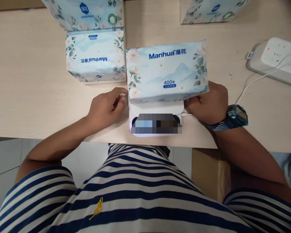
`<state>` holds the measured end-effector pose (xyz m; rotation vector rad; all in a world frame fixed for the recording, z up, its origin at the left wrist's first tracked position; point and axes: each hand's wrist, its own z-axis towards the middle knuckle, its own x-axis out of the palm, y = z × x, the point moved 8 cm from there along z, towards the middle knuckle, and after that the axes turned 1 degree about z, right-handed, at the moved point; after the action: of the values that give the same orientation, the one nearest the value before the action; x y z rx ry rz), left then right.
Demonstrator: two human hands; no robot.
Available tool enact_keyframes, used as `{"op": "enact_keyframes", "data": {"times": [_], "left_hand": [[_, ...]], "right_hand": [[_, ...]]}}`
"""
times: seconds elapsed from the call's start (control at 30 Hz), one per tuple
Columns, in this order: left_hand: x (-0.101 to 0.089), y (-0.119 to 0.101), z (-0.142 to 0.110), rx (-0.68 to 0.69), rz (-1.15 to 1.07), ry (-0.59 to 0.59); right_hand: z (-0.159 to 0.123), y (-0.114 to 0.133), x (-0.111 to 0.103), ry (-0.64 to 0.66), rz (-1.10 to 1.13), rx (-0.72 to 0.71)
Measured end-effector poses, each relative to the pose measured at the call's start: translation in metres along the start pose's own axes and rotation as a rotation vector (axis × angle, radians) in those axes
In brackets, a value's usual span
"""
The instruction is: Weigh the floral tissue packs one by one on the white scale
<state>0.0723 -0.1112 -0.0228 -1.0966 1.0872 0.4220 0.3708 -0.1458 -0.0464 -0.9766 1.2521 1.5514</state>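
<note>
A floral pack of tissues (167,71) marked Manhua is on or just above a white device (157,107) that looks like a small scale, its front panel blurred. My right hand (210,102), wearing a watch (237,116), is closed at the pack's lower right corner, fingers partly hidden behind it. On the other side, my left hand (108,106) has its fingers curled loosely, the index fingertip at or against the pack's left edge. Nothing shows within that hand. A white cable (188,114) enters the device's right side.
Two more tissue packs, one upside down (95,56) and one behind it (87,14), stand at the back left. Another pack (210,11) stands at the back right. A white power strip (278,58) with cables lies at right. Below the table edge is a cardboard box (206,171).
</note>
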Motion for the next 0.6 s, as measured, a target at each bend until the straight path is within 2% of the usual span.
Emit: {"op": "enact_keyframes", "data": {"times": [0.6], "left_hand": [[0.0011, 0.0003, -0.0003, 0.012, 0.025, 0.013]], "right_hand": [[-0.0004, -0.0013, 0.0004, -0.027, 0.006, 0.003]]}}
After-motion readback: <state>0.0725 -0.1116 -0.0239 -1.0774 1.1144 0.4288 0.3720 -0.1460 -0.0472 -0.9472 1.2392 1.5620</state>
